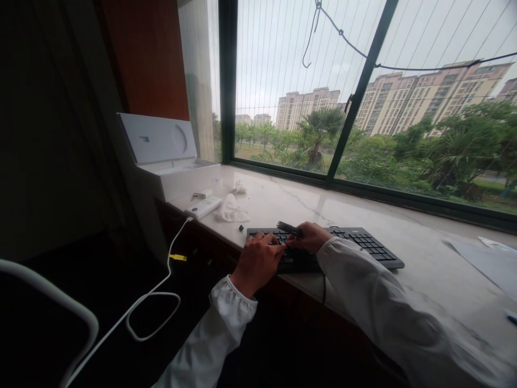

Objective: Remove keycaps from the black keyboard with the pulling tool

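Observation:
A black keyboard [365,243] lies along the front edge of the marble sill. My left hand [258,261] is over its left part, fingers bent down onto the keys and closed. My right hand [310,238] is closed around a small black brush-like tool [288,228], whose ragged end points up and left. The fingertips of my right hand reach down to the keys, close beside those of my left. Whatever lies between the fingertips is hidden. A small black piece, like a loose keycap [241,228], sits left of the keyboard.
An open white box [189,178] stands at the left end of the sill [278,196]. Before it are a white power bank [204,207] with a white cable [169,269] and crumpled white tissue [233,209]. Paper [482,261] lies at right; a window [283,81] rises behind.

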`<state>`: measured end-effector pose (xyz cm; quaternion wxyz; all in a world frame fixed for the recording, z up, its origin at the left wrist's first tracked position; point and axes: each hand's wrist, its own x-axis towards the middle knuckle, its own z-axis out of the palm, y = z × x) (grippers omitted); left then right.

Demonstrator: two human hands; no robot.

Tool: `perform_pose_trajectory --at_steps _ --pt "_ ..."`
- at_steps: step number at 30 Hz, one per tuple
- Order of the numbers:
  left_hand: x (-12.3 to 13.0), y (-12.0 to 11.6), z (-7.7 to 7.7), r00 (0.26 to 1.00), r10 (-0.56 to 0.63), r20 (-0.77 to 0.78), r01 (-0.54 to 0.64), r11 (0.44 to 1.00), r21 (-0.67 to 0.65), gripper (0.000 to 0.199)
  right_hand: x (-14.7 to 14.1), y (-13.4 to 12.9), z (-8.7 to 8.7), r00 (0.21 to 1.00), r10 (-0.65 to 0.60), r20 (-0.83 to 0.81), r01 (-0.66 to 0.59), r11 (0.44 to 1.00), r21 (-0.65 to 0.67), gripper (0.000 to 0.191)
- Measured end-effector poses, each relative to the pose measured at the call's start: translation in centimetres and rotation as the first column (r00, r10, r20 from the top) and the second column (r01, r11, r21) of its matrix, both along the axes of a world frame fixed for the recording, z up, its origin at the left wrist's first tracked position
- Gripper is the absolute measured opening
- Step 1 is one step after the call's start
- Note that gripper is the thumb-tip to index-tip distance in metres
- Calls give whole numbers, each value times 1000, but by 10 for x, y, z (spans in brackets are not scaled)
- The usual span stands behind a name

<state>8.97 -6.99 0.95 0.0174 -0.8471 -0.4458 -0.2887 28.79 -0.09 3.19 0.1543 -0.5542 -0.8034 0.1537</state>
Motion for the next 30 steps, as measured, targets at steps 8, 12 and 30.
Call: perform_pose_trajectory --at_steps 8,12,30 --pt "2 -2 -1 998 18 -60 -14 997 69 34 -14 -2 15 974 -33 223 65 988 -139 24" --pt "3 -2 -1 997 16 -71 -10 996 87 33 -19 -5 16 947 -89 309 110 993 -48 24" --pt "5 3 -6 998 -25 55 22 999 50 28 -10 -14 18 970 15 242 -28 998 48 23"
